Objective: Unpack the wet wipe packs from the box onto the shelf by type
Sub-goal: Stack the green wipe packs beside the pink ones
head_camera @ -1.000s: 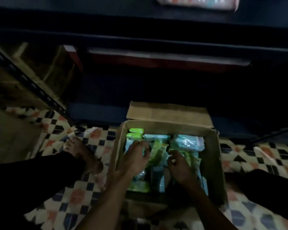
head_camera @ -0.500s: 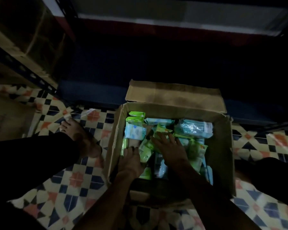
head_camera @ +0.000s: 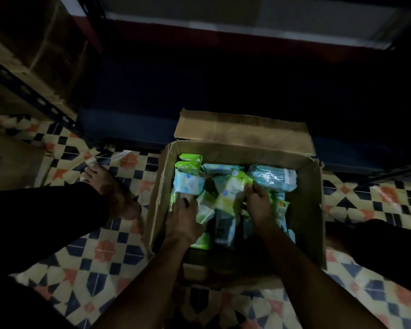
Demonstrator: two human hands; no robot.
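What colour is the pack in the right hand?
Yellow-green pack, pinched by the right hand; head view.

Patterned floor tiles (head_camera: 105, 252) showing in cream, orange and navy. Bare foot (head_camera: 109, 188) resting on them, black trouser leg (head_camera: 45, 210) lying across. Cardboard cartons (head_camera: 33, 43) sitting upper left.

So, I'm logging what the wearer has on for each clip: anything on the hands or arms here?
Nothing that shows. The left hand and right hand are bare: no gloves, and no rings, watch or bands that the dim light lets me see. Both forearms are bare too, with no sleeves in view. The legs are in dark trousers.
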